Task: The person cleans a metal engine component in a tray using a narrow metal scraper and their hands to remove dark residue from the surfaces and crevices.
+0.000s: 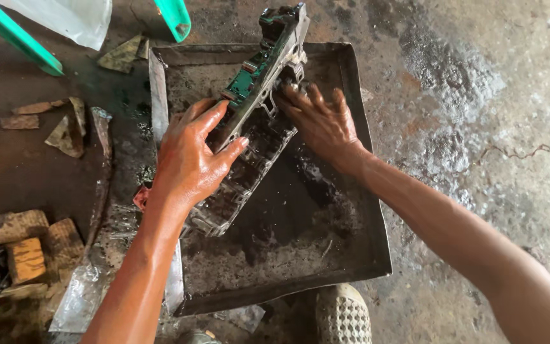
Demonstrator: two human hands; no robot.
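A long, oily metal engine part (259, 89) with ribbed openings and green patches lies tilted across a dark square metal tray (351, 210). Its far end sticks out over the tray's back rim. My left hand (189, 159) grips the part's near half from the left side, fingers wrapped over its edge. My right hand (323, 121) presses on the part's right side, fingers spread among its ribs. Both hands are wet and oily. Black oily liquid (300, 210) pools in the tray.
The tray sits on a stained concrete floor (479, 114). Wood blocks (27, 248) lie at lower left, cardboard scraps (65, 127) at left. Green chair legs (14, 35) and a plastic bag (71, 19) stand at the top left. A shoe (342, 315) rests by the tray's front edge.
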